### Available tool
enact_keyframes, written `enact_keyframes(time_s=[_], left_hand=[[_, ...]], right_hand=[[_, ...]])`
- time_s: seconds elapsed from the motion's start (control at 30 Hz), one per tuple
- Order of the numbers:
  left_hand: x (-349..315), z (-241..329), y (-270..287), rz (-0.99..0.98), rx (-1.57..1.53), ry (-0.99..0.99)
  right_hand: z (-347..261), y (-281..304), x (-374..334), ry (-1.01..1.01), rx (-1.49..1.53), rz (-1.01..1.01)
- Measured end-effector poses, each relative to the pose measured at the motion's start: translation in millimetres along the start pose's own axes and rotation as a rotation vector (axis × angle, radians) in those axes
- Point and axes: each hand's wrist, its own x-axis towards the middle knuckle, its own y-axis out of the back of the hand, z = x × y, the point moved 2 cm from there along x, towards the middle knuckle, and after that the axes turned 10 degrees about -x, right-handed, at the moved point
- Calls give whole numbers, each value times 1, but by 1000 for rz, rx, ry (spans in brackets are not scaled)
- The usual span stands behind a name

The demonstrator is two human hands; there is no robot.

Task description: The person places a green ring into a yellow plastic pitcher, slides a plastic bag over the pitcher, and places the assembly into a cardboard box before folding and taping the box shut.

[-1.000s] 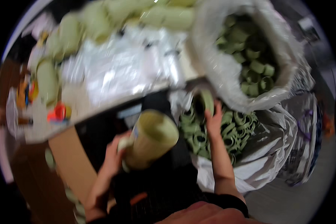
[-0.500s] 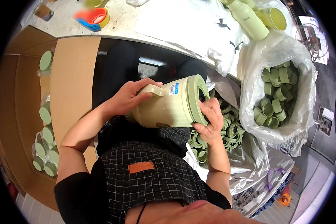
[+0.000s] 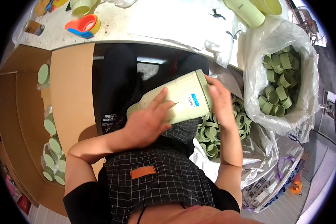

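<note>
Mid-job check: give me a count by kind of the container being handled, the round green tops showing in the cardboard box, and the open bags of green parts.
Pale green container: 1
Round green tops visible in the cardboard box: 7
Open bags of green parts: 2
Total: 10

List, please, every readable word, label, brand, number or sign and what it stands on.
Pale green jug: blue-and-white barcode label, print too small.
Pale green bottle: dark print, too small.
Silvery sack: large dark characters, not copied here.
Black cloth: white lettering, not clearly legible.
</note>
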Motion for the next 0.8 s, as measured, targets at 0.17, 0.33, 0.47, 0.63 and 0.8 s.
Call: enact_keyframes(time_s=[0.17,0.33,0.47,0.63,0.8], left_hand=[[33,27,61,34,-232,-706],[152,37,76,339,-153,-509],[280,-110,52,457,279,-322],[301,-116,61,403,-129,59],[290,-77,35,229,-594,1]], right_hand=[[39,4,22,14,-93,-70],[24,3,7,111,-138,-89],[14,3,13,121,-145,-83],[49,15,45,1,153,-71],[59,2,105,-103,316,354]])
